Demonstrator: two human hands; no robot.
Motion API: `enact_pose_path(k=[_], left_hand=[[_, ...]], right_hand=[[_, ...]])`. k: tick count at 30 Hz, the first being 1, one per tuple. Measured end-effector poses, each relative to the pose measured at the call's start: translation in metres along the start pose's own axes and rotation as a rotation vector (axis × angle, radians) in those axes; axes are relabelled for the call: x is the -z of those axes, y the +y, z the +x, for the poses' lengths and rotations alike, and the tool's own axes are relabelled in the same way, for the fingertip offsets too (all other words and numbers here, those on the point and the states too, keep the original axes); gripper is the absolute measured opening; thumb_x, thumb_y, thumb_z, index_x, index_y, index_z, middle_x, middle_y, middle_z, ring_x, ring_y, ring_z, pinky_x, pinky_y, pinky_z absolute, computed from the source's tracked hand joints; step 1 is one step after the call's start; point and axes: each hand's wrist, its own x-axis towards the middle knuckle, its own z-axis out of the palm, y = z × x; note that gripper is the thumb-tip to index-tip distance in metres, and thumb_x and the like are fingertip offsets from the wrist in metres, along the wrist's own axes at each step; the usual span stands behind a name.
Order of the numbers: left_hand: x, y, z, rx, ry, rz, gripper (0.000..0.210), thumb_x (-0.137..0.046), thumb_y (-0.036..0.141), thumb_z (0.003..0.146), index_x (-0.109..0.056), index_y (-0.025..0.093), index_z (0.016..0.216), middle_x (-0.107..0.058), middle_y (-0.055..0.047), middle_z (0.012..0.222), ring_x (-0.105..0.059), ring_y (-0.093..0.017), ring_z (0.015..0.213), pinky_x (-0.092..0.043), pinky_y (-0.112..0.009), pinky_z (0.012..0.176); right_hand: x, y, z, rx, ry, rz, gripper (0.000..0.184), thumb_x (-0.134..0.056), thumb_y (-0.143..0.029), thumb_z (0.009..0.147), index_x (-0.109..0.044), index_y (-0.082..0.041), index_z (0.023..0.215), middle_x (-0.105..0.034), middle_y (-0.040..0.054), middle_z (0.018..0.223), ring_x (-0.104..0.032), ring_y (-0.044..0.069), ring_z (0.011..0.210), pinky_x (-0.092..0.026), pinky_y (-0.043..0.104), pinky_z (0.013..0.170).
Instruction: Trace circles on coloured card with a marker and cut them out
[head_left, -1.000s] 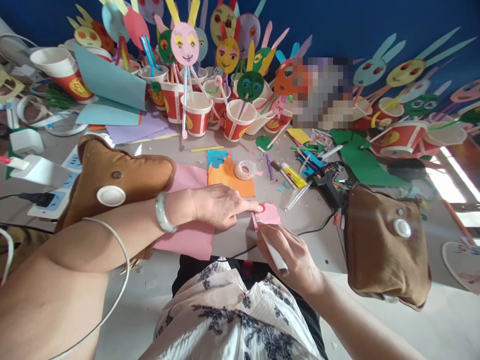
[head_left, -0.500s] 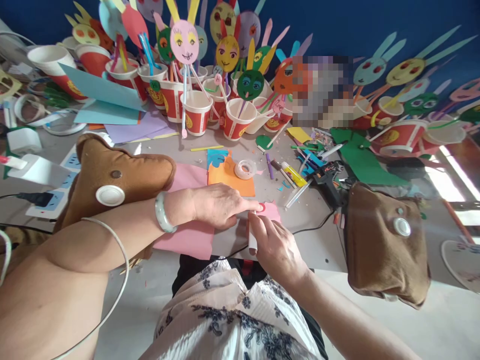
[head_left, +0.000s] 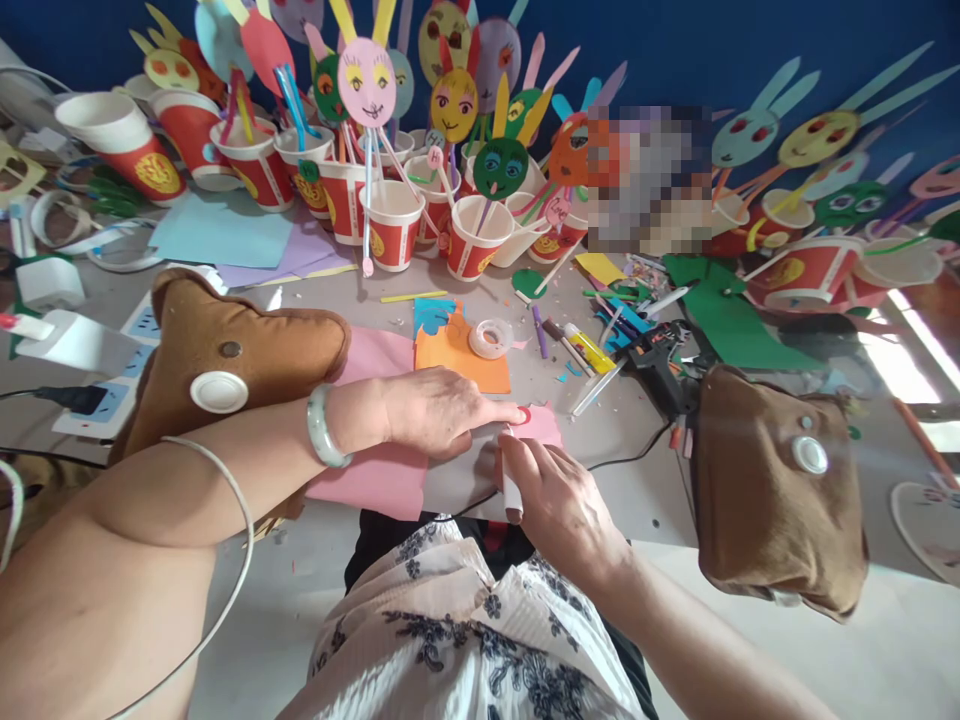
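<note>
Spanning the scene, the grey surface (head_left: pixel 660 490) hosts it all! The left hand (head_left: pixel 439 412), gripping nothing, and the right hand (head_left: pixel 559 490) meet at a pink scrap (head_left: pixel 543 426), pinned under the left index finger; the right clasps a white marker (head_left: pixel 511 494). A red ring (head_left: pixel 525 414) sits beside that fingertip: firm pressure and a steady marker should prevent skidding.

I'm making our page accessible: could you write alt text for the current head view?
A person's left hand presses on a small pink paper piece while the right hand holds a white marker beside it. Behind them, a clear tape roll overlaps orange paper, and rabbit-faced paper figures stand in red-and-white cups.
</note>
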Motion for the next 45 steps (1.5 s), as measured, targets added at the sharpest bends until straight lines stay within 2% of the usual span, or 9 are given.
enact_pose_path(k=[3, 7, 12, 17, 19, 22, 29, 39, 45], left_hand=[[0.0, 0.0, 0.001, 0.011, -0.006, 0.002, 0.068, -0.053, 0.013, 0.09, -0.044, 0.028, 0.155, -0.075, -0.007, 0.121, -0.072, -0.021, 0.093, -0.049, -0.03, 0.075], [0.0, 0.0, 0.002, 0.009, -0.009, 0.018, 0.069, -0.053, 0.013, 0.09, -0.043, 0.028, 0.156, -0.077, -0.008, 0.112, -0.071, -0.021, 0.083, -0.049, -0.03, 0.072], [0.001, 0.001, 0.002, 0.018, -0.028, 0.047, 0.07, -0.053, 0.014, 0.09, -0.042, 0.028, 0.157, -0.077, -0.007, 0.098, -0.068, -0.02, 0.075, -0.046, -0.029, 0.067], [0.004, 0.003, 0.001, 0.031, -0.031, 0.043, 0.072, -0.054, 0.013, 0.089, -0.041, 0.03, 0.158, -0.075, -0.004, 0.092, -0.066, -0.019, 0.07, -0.046, -0.028, 0.068], [0.005, 0.003, 0.001, 0.026, -0.042, 0.042, 0.074, -0.055, 0.013, 0.088, -0.041, 0.029, 0.159, -0.074, -0.004, 0.087, -0.065, -0.018, 0.067, -0.046, -0.028, 0.067], [0.005, 0.003, 0.001, 0.01, -0.037, 0.054, 0.074, -0.057, 0.013, 0.088, -0.041, 0.028, 0.158, -0.073, -0.003, 0.081, -0.064, -0.018, 0.065, -0.048, -0.027, 0.068], [0.003, 0.002, 0.0, 0.004, -0.016, 0.079, 0.071, -0.055, 0.014, 0.088, -0.043, 0.028, 0.157, -0.073, -0.002, 0.082, -0.066, -0.019, 0.068, -0.05, -0.028, 0.07], [0.005, 0.003, 0.001, 0.02, -0.044, 0.042, 0.07, -0.055, 0.014, 0.089, -0.043, 0.028, 0.157, -0.075, -0.004, 0.093, -0.068, -0.02, 0.077, -0.049, -0.028, 0.074], [0.004, 0.002, 0.001, 0.027, -0.055, 0.055, 0.072, -0.054, 0.014, 0.088, -0.041, 0.029, 0.157, -0.075, -0.004, 0.089, -0.068, -0.02, 0.074, -0.051, -0.029, 0.073]], right_hand=[[0.003, 0.006, -0.006, 0.032, 0.008, 0.114, 0.041, -0.047, 0.001, 0.078, -0.053, -0.011, 0.117, -0.066, 0.0068, 0.077, -0.061, 0.022, 0.063, -0.051, 0.033, 0.059], [0.002, 0.017, -0.017, 0.031, 0.034, 0.303, 0.042, -0.048, -0.003, 0.083, -0.051, -0.014, 0.124, -0.07, 0.0079, 0.087, -0.066, 0.023, 0.074, -0.054, 0.035, 0.068], [-0.002, 0.027, -0.028, -0.084, 0.052, 0.462, 0.027, -0.052, -0.007, 0.092, -0.059, -0.018, 0.116, -0.07, 0.0048, 0.086, -0.066, 0.019, 0.072, -0.055, 0.032, 0.069], [-0.004, 0.033, -0.029, -0.385, 0.135, 0.584, 0.008, -0.06, -0.018, 0.097, -0.065, -0.021, 0.103, -0.073, 0.0007, 0.077, -0.064, 0.012, 0.057, -0.051, 0.024, 0.057], [-0.005, 0.035, -0.027, -0.515, 0.16, 0.657, 0.007, -0.061, -0.024, 0.098, -0.066, -0.02, 0.102, -0.073, 0.0005, 0.073, -0.065, 0.013, 0.055, -0.051, 0.024, 0.055], [-0.007, 0.037, -0.024, -0.601, 0.164, 0.715, 0.013, -0.059, -0.03, 0.099, -0.067, -0.02, 0.101, -0.071, -0.0008, 0.065, -0.064, 0.013, 0.053, -0.05, 0.025, 0.054], [-0.006, 0.037, -0.018, -0.624, 0.121, 0.697, 0.022, -0.059, -0.038, 0.099, -0.069, -0.018, 0.101, -0.071, 0.0009, 0.066, -0.063, 0.013, 0.054, -0.049, 0.025, 0.053], [0.0, 0.034, -0.023, -0.605, 0.077, 0.746, 0.018, -0.06, -0.037, 0.098, -0.067, -0.021, 0.096, -0.076, 0.0029, 0.073, -0.068, 0.015, 0.056, -0.051, 0.024, 0.051], [-0.007, 0.038, -0.028, -0.674, 0.164, 0.789, 0.021, -0.06, -0.039, 0.098, -0.068, -0.019, 0.098, -0.075, 0.0038, 0.072, -0.067, 0.015, 0.055, -0.052, 0.026, 0.051]])
